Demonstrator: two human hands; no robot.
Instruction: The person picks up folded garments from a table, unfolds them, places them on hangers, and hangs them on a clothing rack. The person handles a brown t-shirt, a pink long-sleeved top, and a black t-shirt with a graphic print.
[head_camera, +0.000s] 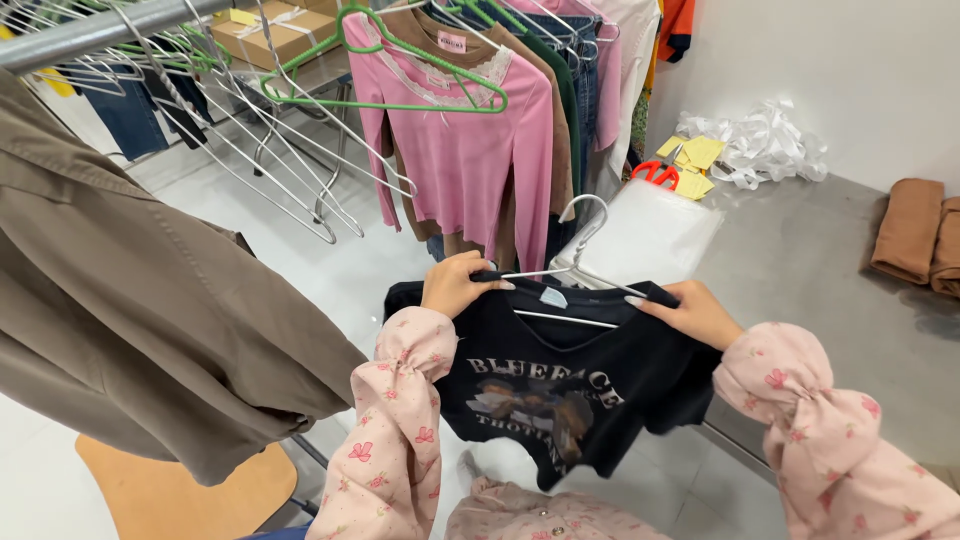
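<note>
A person in pink floral sleeves holds a black printed T-shirt (560, 385) on a white wire hanger (580, 262), low in the centre of the view. The left hand (455, 285) has its grip clamped on the shirt's left shoulder; the right hand (698, 314) pinches the right shoulder. A brown jacket (140, 330) hangs at the near left. Behind the shirt, a pink top (455, 140) hangs on a green hanger (400, 60). At right, the grey bench (830, 260) carries clear bags (645, 235), red scissors (655, 174) and yellow notes (697, 155).
</note>
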